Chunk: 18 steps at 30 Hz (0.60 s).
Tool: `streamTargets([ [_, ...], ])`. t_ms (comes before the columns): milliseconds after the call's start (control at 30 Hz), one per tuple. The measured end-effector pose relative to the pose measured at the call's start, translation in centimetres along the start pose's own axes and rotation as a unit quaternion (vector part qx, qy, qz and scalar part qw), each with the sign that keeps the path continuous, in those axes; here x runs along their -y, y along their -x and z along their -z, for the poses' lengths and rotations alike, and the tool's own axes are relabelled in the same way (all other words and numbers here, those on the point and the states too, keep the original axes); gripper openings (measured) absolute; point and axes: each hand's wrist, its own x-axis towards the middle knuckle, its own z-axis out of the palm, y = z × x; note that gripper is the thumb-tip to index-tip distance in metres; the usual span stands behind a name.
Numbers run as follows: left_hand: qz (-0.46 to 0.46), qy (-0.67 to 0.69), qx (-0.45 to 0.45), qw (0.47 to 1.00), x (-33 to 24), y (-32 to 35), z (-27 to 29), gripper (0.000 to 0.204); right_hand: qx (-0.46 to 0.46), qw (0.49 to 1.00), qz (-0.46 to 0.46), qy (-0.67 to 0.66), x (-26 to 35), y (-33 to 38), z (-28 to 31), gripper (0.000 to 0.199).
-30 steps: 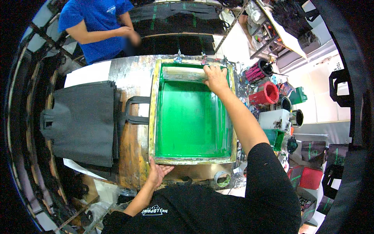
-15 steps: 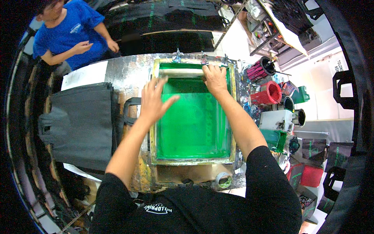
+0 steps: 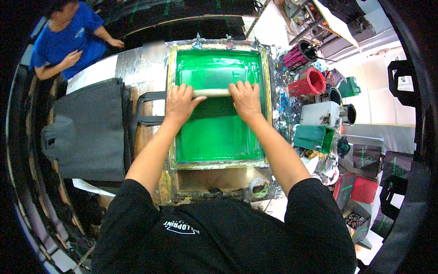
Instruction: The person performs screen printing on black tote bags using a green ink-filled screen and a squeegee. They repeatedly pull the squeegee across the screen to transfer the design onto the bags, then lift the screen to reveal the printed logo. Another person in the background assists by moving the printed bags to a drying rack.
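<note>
A framed printing screen flooded with green ink lies flat on the work table in front of me. Across its middle sits a squeegee with a pale wooden handle. My left hand grips the handle's left end and my right hand grips its right end, both pressing down on the green mesh. The blade under the handle is hidden by my hands and the wood.
A stack of black fabric bags lies left of the screen. Ink tubs and cans, red, white and green, crowd the right side. A tape roll sits at the near edge. A person in a blue shirt stands far left.
My left hand came off the near edge of the frame and took the squeegee's left end. Both hands have drawn the squeegee from the far end toward the screen's middle.
</note>
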Motion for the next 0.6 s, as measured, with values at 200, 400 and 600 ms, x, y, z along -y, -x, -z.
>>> streamTargets([
  [200,0.006,0.01,0.007,1.0,-4.6,8.3,3.5,0.048,0.026,1.0,0.001,0.001,3.8,8.5,4.1,0.026],
  [400,0.002,0.023,0.029,0.999,-8.5,15.5,6.7,0.049,0.031,0.999,-0.002,-0.016,7.0,16.6,7.0,0.021],
  [600,0.016,0.023,0.008,1.0,-8.9,17.4,6.5,0.05,0.019,0.999,-0.001,-0.047,7.7,17.6,7.2,0.026],
])
